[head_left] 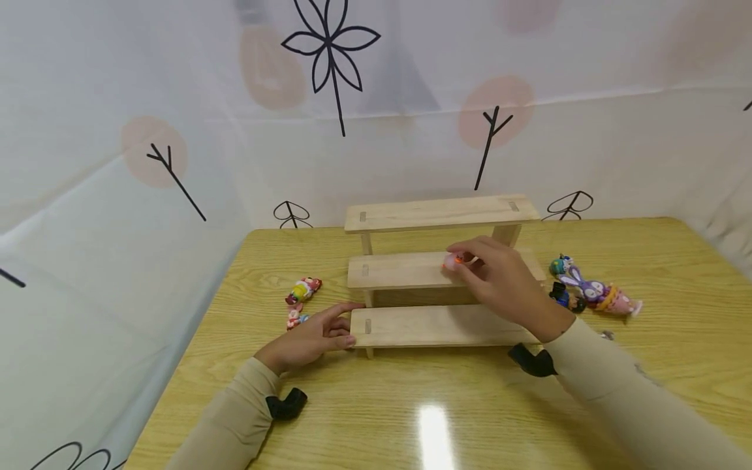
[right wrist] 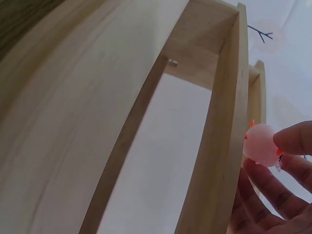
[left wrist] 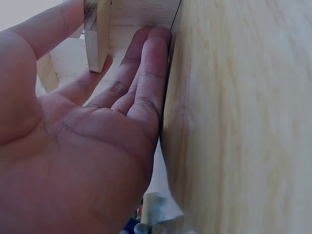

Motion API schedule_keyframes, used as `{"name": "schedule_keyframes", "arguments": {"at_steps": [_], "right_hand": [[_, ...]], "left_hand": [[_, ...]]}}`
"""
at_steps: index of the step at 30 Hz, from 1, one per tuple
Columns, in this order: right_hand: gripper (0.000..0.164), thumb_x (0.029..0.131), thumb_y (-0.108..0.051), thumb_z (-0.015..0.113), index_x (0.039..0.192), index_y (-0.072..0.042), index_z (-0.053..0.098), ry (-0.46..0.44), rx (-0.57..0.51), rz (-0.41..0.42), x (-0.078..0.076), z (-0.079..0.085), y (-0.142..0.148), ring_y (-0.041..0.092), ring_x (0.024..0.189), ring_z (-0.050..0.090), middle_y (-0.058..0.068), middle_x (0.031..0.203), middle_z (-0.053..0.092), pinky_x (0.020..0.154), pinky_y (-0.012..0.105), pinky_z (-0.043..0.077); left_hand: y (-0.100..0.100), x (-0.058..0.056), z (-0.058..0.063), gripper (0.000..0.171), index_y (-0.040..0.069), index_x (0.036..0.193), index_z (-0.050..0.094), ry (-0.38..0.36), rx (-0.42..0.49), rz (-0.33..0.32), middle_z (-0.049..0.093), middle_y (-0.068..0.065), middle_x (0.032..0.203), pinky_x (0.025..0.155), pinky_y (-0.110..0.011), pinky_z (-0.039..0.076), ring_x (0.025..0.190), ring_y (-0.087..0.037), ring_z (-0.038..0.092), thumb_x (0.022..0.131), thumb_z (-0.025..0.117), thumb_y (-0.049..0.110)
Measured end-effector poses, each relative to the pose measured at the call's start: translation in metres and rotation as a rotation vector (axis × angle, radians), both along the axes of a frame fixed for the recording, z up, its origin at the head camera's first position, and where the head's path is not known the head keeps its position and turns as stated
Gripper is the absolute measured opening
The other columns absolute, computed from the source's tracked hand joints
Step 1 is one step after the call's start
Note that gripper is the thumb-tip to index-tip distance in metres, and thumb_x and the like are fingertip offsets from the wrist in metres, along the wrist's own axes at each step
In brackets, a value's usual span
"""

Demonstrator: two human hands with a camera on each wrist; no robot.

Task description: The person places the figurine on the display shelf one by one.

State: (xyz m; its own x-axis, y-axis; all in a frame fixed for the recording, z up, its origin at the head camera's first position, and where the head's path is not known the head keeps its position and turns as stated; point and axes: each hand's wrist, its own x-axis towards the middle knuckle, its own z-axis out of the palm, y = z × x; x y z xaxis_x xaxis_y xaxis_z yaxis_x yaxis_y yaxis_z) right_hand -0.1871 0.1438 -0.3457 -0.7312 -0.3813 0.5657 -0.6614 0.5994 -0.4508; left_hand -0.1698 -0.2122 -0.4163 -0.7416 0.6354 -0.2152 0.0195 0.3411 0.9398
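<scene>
My right hand pinches a small round pink toy figure with orange bits between thumb and fingertips, right at the middle step of a three-step wooden shelf. In the right wrist view, the pink toy figure overlaps the board's edge. My left hand holds the left end of the lowest step, thumb at its front and index finger at its back. In the left wrist view, the board's end passes between thumb and index finger of the left hand, while the other fingers stretch along the table top.
Left of the shelf lie a red-and-yellow figurine and a pink-and-white figurine. On the right are a purple rabbit figurine, a dark blue figurine and a green-blue one. A patterned cloth hangs behind the table.
</scene>
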Motion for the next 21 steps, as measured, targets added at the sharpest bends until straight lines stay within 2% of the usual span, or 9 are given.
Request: {"name": "schedule_keyframes", "arguments": {"at_steps": [4,10,16,21], "right_hand": [[0.025,0.094,-0.007,0.07,0.118,-0.001,0.069,-0.045,-0.004,0.031,-0.002,0.001,-0.011,0.015,0.084,0.066,0.008,0.102,0.067,0.07,0.033,0.058],[0.027,0.095,-0.01,0.07,0.12,-0.002,0.068,-0.058,-0.012,0.068,-0.005,0.003,-0.025,0.016,0.085,0.067,0.007,0.103,0.067,0.072,0.033,0.058],[0.033,0.097,-0.015,0.068,0.127,-0.003,0.063,-0.107,-0.006,0.088,-0.009,0.005,-0.039,0.016,0.087,0.069,0.007,0.105,0.067,0.075,0.03,0.058],[0.031,0.096,-0.016,0.069,0.123,-0.002,0.062,-0.141,-0.018,0.113,-0.012,0.005,-0.051,0.015,0.082,0.07,0.007,0.102,0.067,0.075,0.031,0.058]], "left_hand": [[0.0,0.001,0.0,0.068,0.033,0.158,0.026,0.001,-0.015,0.008,0.051,-0.014,0.14,0.099,-0.034,0.051,0.124,-0.021,0.056,0.101,0.061,0.032],[0.001,0.001,0.001,0.069,0.033,0.159,0.024,0.0,0.0,-0.006,0.05,-0.015,0.136,0.099,-0.035,0.052,0.12,-0.022,0.058,0.101,0.062,0.031],[0.002,0.002,0.003,0.068,0.034,0.159,0.023,0.002,0.0,-0.016,0.049,-0.012,0.141,0.1,-0.036,0.051,0.123,-0.021,0.054,0.102,0.06,0.03],[0.003,0.0,0.004,0.069,0.03,0.16,0.022,0.011,-0.027,-0.022,0.05,-0.014,0.141,0.098,-0.035,0.049,0.119,-0.022,0.057,0.102,0.059,0.03]]}}
